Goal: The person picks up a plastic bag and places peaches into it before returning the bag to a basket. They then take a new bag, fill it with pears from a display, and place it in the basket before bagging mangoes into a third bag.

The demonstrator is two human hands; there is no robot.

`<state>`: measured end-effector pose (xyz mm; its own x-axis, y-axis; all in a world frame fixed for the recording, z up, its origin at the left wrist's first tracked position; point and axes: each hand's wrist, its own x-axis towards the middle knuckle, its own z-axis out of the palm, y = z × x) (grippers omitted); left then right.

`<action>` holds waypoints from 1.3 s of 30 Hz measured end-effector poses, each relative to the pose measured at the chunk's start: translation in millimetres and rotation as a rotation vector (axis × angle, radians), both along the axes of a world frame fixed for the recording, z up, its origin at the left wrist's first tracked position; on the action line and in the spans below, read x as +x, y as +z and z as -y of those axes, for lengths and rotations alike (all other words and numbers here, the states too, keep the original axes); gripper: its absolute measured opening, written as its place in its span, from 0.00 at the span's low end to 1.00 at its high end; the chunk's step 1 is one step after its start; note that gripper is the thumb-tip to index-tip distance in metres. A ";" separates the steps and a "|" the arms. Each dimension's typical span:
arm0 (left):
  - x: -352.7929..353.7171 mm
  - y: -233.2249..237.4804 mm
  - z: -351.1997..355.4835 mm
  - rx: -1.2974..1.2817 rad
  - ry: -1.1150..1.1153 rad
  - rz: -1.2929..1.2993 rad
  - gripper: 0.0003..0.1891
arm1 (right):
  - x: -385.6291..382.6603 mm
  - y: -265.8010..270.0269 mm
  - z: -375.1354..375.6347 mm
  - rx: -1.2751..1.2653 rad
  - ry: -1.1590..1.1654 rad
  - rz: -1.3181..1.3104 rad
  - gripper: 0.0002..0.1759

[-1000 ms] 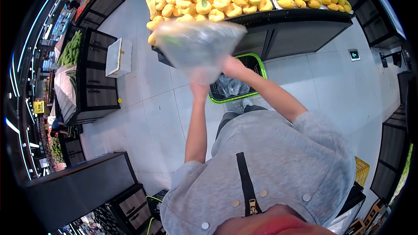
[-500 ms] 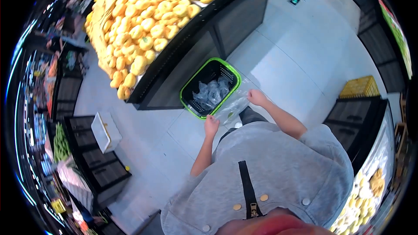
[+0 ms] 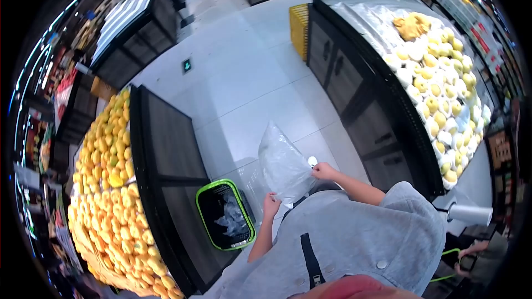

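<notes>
A clear plastic bag [image 3: 281, 163] hangs spread out between my two hands, in front of my body. My left hand [image 3: 271, 204] pinches its edge on the left side. On the right, my right hand [image 3: 324, 171] grips the opposite edge. The bag looks thin and puffed, with nothing plainly visible inside. To the left of my left hand, a black basket with a bright green rim [image 3: 242, 242] rests on the floor against a display stand. Crumpled clear plastic bags [image 3: 234, 217] lie in the basket.
The left stand bears yellow-orange flat fruit [image 3: 119, 227] and mangoes [image 3: 108, 147]. On the right stand lie pale yellow fruit [image 3: 435, 99] in white foam nets. A yellow crate [image 3: 299, 32] stands at that stand's end. A bag roll [image 3: 470, 214] and another person's arm [image 3: 474, 247] are at lower right.
My body has turned right, so the basket and fruit stand now lie at my left and the other fruit stand is closer. The bag has puffed out upward between my hands.
</notes>
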<state>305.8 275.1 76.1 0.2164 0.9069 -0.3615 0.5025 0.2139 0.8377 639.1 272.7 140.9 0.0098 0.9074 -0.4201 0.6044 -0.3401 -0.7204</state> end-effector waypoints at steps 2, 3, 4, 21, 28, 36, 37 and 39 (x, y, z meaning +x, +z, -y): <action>38.2 19.2 -21.6 0.041 -0.144 0.015 0.19 | 29.7 7.6 34.1 0.001 -0.171 -0.017 0.16; 58.6 30.6 -33.1 0.046 -0.168 0.000 0.19 | 41.2 12.8 47.0 0.005 -0.251 -0.029 0.16; 79.8 42.7 -41.9 0.051 -0.188 -0.019 0.19 | 52.7 12.9 59.6 -0.001 -0.304 -0.049 0.17; 463.7 152.3 -55.9 0.338 -0.564 0.140 0.17 | 331.2 99.5 161.1 0.248 -0.910 0.001 0.15; 591.9 265.3 -62.8 0.086 -0.650 0.449 0.13 | 407.0 155.1 197.2 0.588 -1.241 -0.508 0.05; 749.8 362.8 -132.1 -0.009 -1.205 0.230 0.08 | 436.3 226.8 200.6 0.673 -1.349 -0.558 0.11; 771.2 384.2 -144.1 -0.003 -1.288 0.183 0.08 | 442.1 229.2 193.0 0.636 -1.321 -0.541 0.12; 814.1 416.4 -172.7 0.138 -1.408 0.152 0.08 | 451.6 232.1 167.7 0.641 -1.278 -0.542 0.12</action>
